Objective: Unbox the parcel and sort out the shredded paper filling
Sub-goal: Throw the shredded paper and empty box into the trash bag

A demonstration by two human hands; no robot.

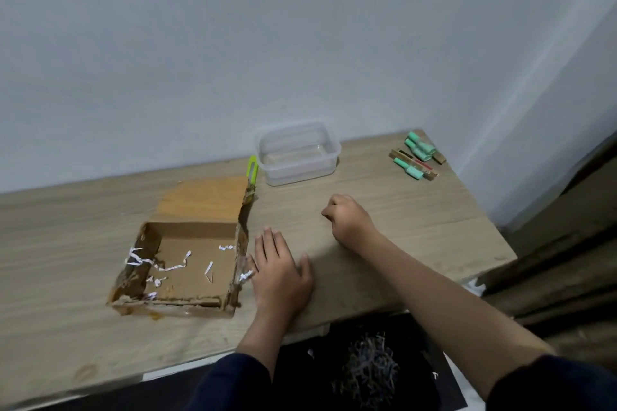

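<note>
Sitting open on the wooden table (384, 210), the cardboard box (187, 264) had its lid flap folded back toward the wall and held only a few white paper shreds (157, 264), most of them bunched against its left wall and a few loose on the floor of the box. One curl (246, 275) hung at the right wall, just beside the left hand (280, 274). That hand lay flat on the table, fingers spread and holding nothing, close against the box's right side. The right hand (347, 217) rested farther back on the table in a loose fist; whether it pinched a shred could not be told.

The shreds looked nearly weightless, soft and springy, likely to tangle together and to cling to the ragged cardboard edges. A light fingertip pinch at the thickest clump by the left wall would probably lift several at once; single strips would need picking one by one. The box itself seemed light and fairly stiff, though torn at its rims, so a grip on a side wall would steady or tip it.

A clear plastic tub (297, 153) stood empty behind, and a dark heap of shredded paper (367, 374) lay below the table edge.
</note>
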